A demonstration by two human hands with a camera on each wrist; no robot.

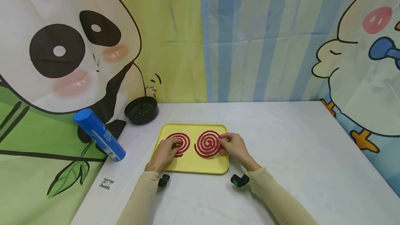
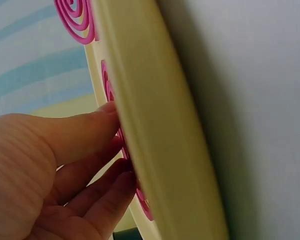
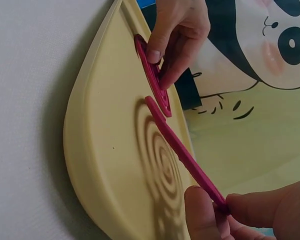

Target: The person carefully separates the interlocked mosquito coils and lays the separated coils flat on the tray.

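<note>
Two dark pink mosquito coils are at a shallow yellow tray [image 1: 197, 168] in the head view. My right hand [image 1: 235, 145] pinches the right coil [image 1: 208, 143] by its outer edge. The right wrist view shows this coil [image 3: 187, 157] raised and tilted over the tray, casting a spiral shadow. My left hand [image 1: 165, 152] holds the left coil [image 1: 189, 143] between thumb and fingers, covering part of its spiral. That coil [image 3: 149, 70] stays low at the tray; whether it touches the surface is unclear.
A round black slotted container [image 1: 141, 110] stands at the table's back left. Left of the tray is a blue spray can [image 1: 100, 134], with a small silvery square piece [image 1: 107, 183] nearer the front. Printed curtains [image 1: 265, 37] hang behind the white table [image 1: 281, 141].
</note>
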